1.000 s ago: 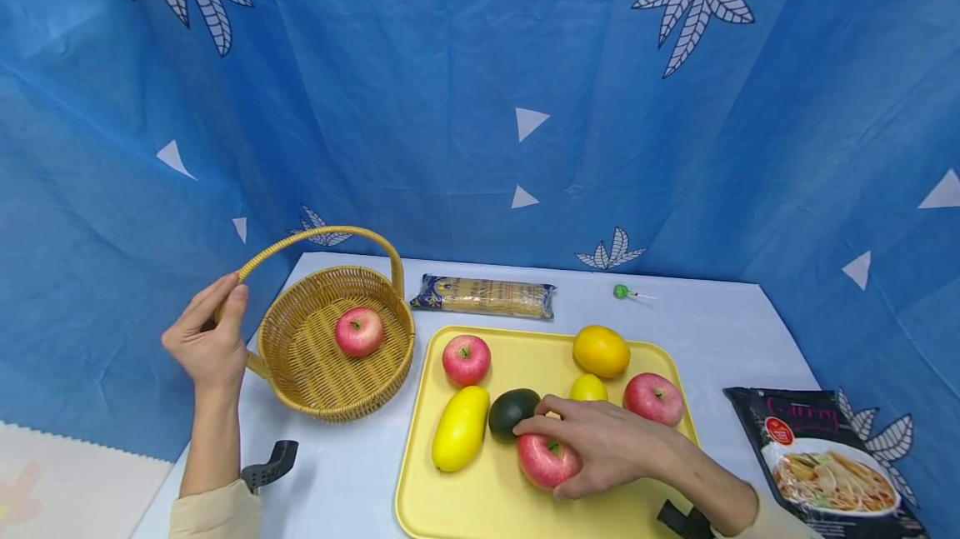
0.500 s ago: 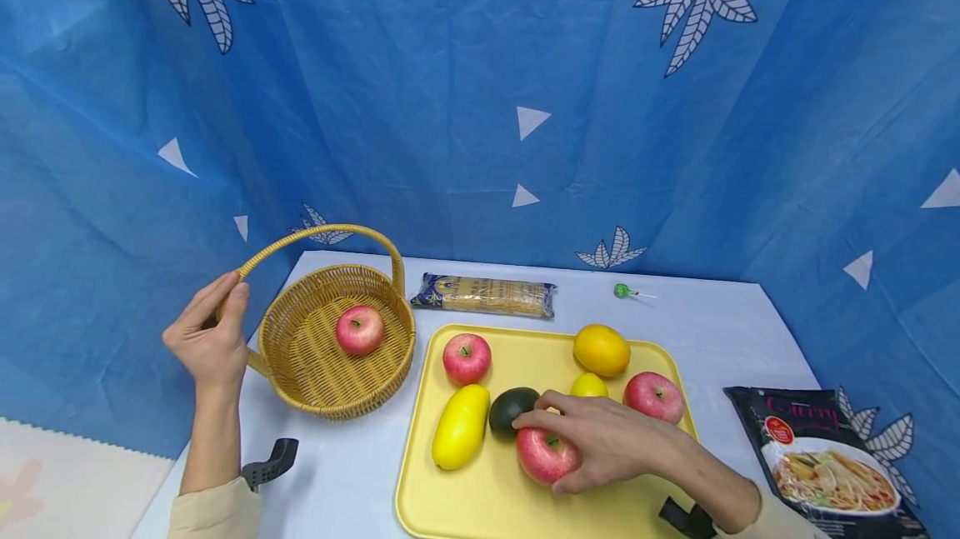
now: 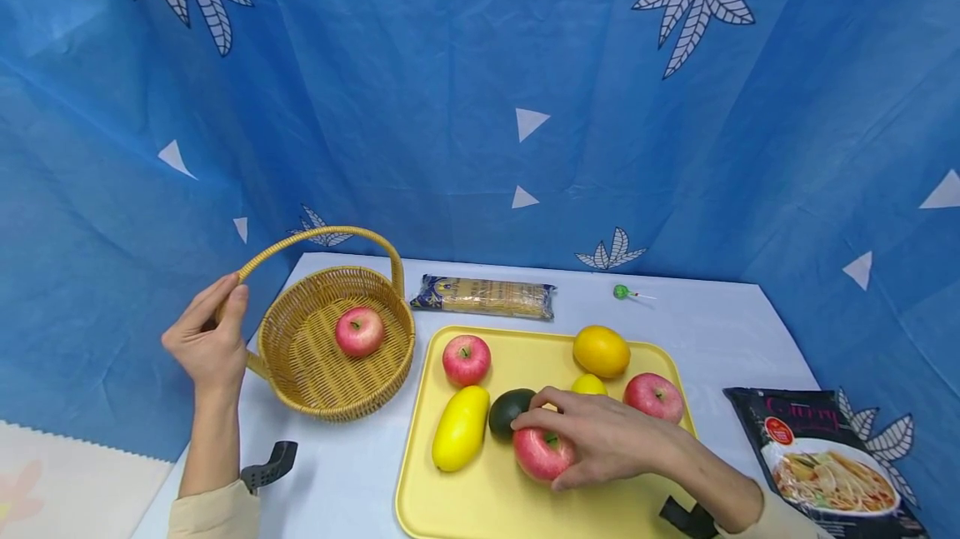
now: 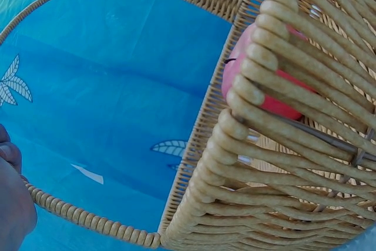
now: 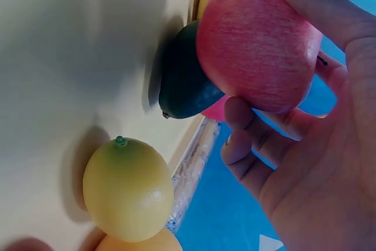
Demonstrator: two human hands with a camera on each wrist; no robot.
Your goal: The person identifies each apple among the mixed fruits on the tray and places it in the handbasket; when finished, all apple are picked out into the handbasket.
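Note:
My left hand [image 3: 210, 339] grips the handle [image 3: 322, 232] of a round wicker basket [image 3: 296, 393], which stands at the left of the table. One red apple [image 3: 360, 332] lies inside it; the left wrist view shows that apple [image 4: 264, 80] past the woven wall. Over the yellow tray [image 3: 480, 514], my right hand [image 3: 615, 439] holds another red apple [image 3: 542, 454] between thumb and fingers. In the right wrist view this apple [image 5: 258, 45] is close to a dark green avocado [image 5: 185, 77]. I cannot tell whether it touches the tray.
On the tray also lie two apples [image 3: 467, 360], a long yellow fruit [image 3: 460, 429], an orange-yellow fruit [image 3: 602, 351] and a smaller yellow one [image 3: 589, 385]. A noodle pack [image 3: 483, 297] and a green lollipop [image 3: 622, 291] lie behind; a black curry packet [image 3: 825, 451] lies at right.
My right hand and its apple have shifted very slightly left, towards the avocado. The left hand and the basket have not visibly moved.

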